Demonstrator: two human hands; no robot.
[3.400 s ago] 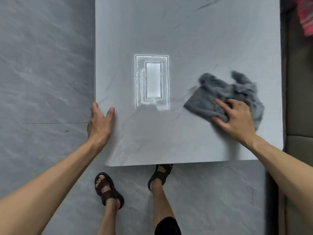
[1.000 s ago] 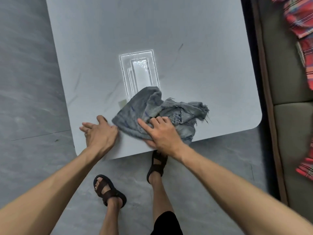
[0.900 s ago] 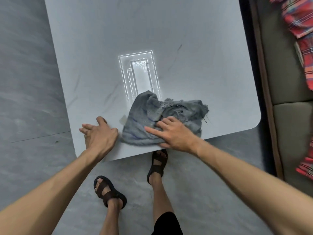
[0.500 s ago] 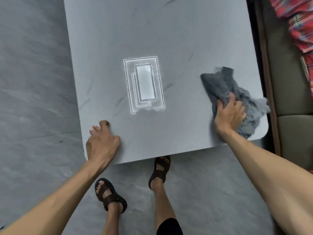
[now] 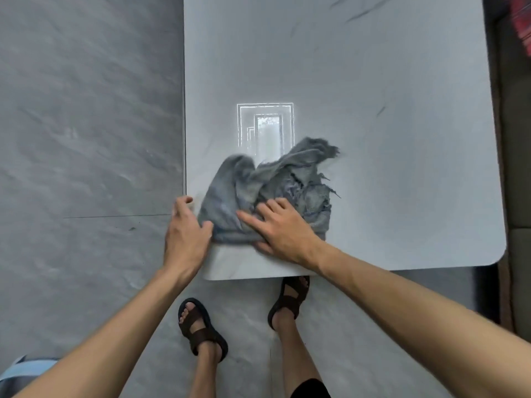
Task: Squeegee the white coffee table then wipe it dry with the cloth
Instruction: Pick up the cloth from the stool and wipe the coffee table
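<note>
The white coffee table (image 5: 388, 173) fills the upper middle of the head view, with faint dark veins and a bright rectangular window reflection. A crumpled grey-blue cloth (image 5: 258, 185) with frayed edges lies near the table's near-left corner. My right hand (image 5: 283, 229) presses flat on the cloth's near edge, fingers spread and pointing left. My left hand (image 5: 186, 234) rests on the table's left corner, its thumb touching the cloth's left edge. No squeegee is in view.
Grey marbled floor tiles (image 5: 86, 139) lie left of and below the table. A dark olive sofa (image 5: 517, 168) runs along the table's right side, with a red plaid fabric (image 5: 521, 21) at the top right. My sandalled feet (image 5: 288, 297) stand at the table's near edge.
My right hand has swept the cloth from the table's near-right corner back leftward to the near-left corner, up against my left hand. My left hand has stayed at the corner.
</note>
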